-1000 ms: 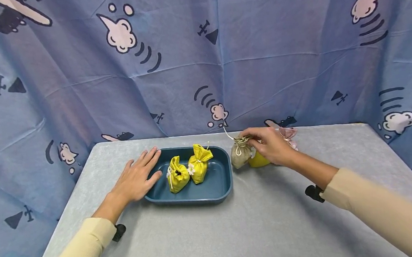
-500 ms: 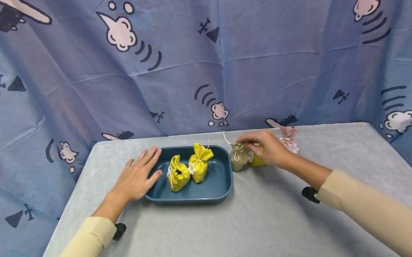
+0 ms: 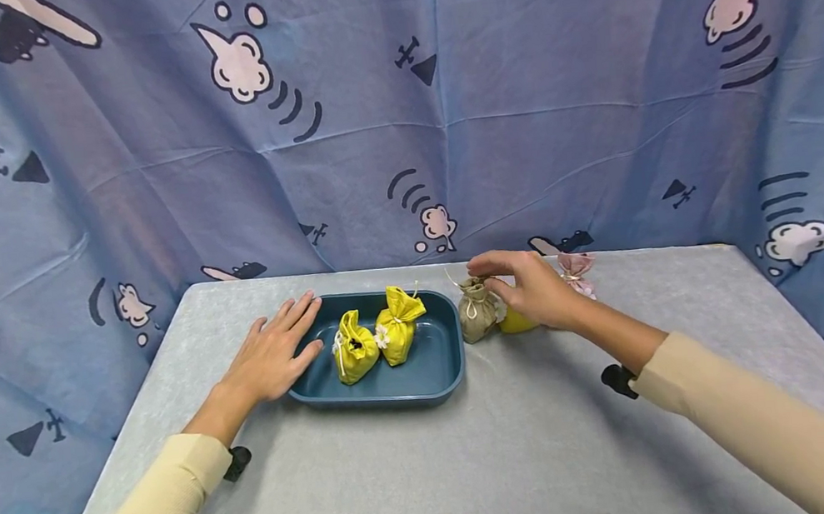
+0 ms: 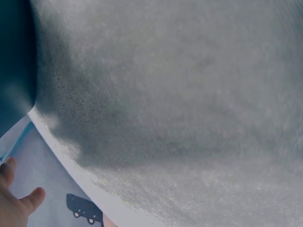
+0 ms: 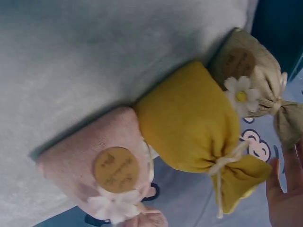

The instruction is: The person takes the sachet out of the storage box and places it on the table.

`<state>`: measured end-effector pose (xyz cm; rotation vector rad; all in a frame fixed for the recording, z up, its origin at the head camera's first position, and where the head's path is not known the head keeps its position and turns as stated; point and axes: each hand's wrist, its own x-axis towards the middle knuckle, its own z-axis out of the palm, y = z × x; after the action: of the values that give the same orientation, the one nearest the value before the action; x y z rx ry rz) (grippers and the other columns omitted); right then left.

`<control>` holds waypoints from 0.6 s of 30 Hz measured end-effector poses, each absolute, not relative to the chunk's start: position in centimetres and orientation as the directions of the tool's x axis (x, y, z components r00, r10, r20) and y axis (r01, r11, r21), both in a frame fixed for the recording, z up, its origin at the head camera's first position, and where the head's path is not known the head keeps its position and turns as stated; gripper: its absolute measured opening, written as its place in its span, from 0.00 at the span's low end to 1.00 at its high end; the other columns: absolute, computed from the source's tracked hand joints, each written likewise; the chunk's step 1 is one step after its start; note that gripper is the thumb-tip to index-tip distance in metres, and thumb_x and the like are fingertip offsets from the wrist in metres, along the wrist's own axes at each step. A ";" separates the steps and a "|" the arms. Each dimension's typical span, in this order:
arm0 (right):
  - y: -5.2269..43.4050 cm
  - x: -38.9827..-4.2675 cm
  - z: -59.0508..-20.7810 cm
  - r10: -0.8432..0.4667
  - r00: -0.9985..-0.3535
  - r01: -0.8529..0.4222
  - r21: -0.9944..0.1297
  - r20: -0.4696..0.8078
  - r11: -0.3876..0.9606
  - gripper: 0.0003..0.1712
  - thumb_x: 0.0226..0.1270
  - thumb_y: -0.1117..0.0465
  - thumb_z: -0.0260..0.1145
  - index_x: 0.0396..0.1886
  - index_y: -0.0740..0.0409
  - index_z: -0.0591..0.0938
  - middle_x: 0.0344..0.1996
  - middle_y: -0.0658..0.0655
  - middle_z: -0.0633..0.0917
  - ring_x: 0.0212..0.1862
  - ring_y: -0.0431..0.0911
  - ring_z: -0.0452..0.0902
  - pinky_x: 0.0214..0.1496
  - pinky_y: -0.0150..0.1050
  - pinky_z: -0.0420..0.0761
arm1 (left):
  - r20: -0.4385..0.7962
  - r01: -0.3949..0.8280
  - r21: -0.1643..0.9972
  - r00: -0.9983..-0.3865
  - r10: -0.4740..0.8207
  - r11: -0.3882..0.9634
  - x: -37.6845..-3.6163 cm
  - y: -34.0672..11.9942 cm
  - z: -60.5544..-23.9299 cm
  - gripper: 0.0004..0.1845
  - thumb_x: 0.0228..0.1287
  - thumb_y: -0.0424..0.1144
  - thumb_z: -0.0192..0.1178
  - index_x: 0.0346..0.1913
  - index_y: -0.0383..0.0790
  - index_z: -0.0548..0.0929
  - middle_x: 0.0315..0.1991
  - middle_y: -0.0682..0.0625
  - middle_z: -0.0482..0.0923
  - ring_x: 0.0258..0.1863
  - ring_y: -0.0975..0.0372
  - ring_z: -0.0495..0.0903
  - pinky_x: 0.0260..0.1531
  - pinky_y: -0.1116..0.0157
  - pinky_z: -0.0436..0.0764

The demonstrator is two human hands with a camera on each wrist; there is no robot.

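My left hand [image 3: 272,360] lies with straight fingers over the left rim of a dark teal tray [image 3: 439,371]. Inside the tray sit two yellow drawstring pouches, the left one [image 3: 356,355] beside the right one [image 3: 399,329]. Just past the tray's right side stands an olive drawstring pouch [image 3: 474,317] with a white flower. Above its gathered top, my right hand [image 3: 536,286] has its fingers and thumb parted. In the right wrist view, a yellow pouch [image 5: 189,118] stands between the olive pouch [image 5: 255,71] and a pink pouch [image 5: 104,161] with a round label.
A pale grey cloth covers the table [image 3: 421,482]. Behind it hangs a blue curtain [image 3: 356,87] printed with airplanes, close along the table's far edge. Black wrist cameras show under both sleeves.
The olive pouch has shifted slightly left and now stands beside the tray. My right fingers, which pinched its top, have parted and risen from it. My left hand has stayed put.
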<state>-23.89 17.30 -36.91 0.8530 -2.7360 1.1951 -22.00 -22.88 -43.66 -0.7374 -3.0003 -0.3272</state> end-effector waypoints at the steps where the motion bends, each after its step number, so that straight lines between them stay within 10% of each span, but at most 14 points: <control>1: 17.2 -23.9 -36.7 -0.467 -0.849 -0.499 -0.666 0.246 0.555 0.18 0.67 0.74 0.64 0.56 0.64 0.82 0.52 0.61 0.86 0.57 0.55 0.81 0.60 0.51 0.77 | 0.088 0.463 0.193 -0.886 0.455 0.865 -22.0 -22.9 -43.7 0.35 0.76 0.53 0.49 0.80 0.43 0.55 0.80 0.46 0.49 0.76 0.44 0.53 0.65 0.33 0.56; 18: 12.7 -23.2 -36.5 -0.436 -0.871 -0.434 -0.770 0.227 0.467 0.29 0.70 0.63 0.66 0.69 0.60 0.72 0.64 0.63 0.77 0.65 0.56 0.74 0.63 0.51 0.75 | 0.060 0.454 0.205 -0.890 0.452 0.867 -22.1 -23.1 -43.6 0.36 0.77 0.54 0.48 0.80 0.46 0.53 0.80 0.48 0.47 0.77 0.45 0.51 0.66 0.33 0.54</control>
<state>-23.19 12.71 -36.54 0.7979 -2.6922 1.4124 -22.08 -23.05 -43.56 -0.7344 -3.0255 -0.3368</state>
